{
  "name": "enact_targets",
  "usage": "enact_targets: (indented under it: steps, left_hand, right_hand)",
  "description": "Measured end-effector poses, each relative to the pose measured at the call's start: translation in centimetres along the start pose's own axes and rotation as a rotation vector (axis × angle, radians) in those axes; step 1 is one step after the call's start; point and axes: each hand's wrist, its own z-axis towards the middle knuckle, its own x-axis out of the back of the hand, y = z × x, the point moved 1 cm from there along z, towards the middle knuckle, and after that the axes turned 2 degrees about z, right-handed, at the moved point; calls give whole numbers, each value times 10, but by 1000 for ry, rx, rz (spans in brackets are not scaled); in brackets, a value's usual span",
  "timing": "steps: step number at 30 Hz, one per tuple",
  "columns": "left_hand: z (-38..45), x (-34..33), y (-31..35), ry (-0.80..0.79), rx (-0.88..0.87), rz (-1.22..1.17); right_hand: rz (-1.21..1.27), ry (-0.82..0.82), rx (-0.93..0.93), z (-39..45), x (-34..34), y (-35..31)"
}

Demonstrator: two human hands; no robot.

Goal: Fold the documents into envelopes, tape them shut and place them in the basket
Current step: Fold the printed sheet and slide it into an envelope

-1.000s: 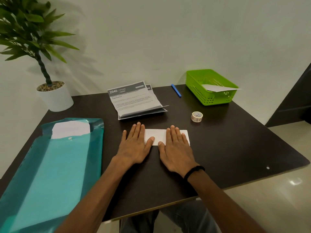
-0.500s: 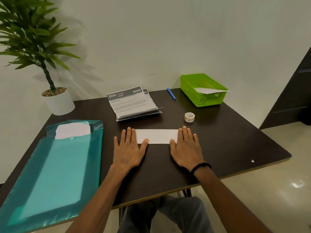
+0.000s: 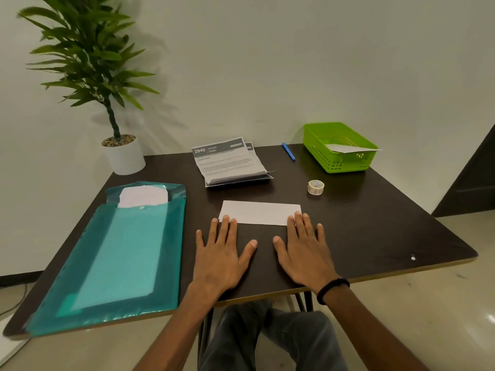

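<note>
Neither grip is closed on anything: the left hand (image 3: 218,257) and the right hand (image 3: 304,253) are laid flat on the table (image 3: 375,231) with fingers straight and spread, and only the fingertips touch the near edge of the folded envelope (image 3: 261,212).

That envelope is seen at the centre of the frame as a long white paper rectangle lying flat on the dark top. It is judged to be light, thin and easily creased, and likely to slide on the smooth surface; it would best be pinned near one end while tape is laid across the seam, and lifted by an edge.

Just to the upper right a small roll of clear tape (image 3: 316,187) is stood on its side, apart from the envelope. Behind the envelope a stack of printed documents (image 3: 230,163), with grey headers, is found. At the upper right a green plastic basket (image 3: 338,163) with perforated walls is set, and a white paper piece (image 3: 351,149) is held in it. A blue pen (image 3: 288,152) is laid between stack and basket. At the left a glossy teal plastic folder (image 3: 115,253) is spread, with a white-potted plant (image 3: 124,156) behind it.
</note>
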Motion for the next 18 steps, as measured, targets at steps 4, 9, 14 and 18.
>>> enact_targets:
  steps: [4, 9, 14, 18]
  left_hand:
    - [-6, -2, 2, 10, -42, 1]
    - [-6, 4, 0, 9, -77, -13]
    - [-3, 29, -24, 107, -131, -346]
    - [3, 56, -78, 465, 65, -543]
  right_hand:
    - [1, -13, 99, -5, -2, -20]
    - [126, -82, 261, 0, 0, -54]
    - [467, -8, 322, 14, 13, -93]
    - [374, 78, 250, 43, 23, -130]
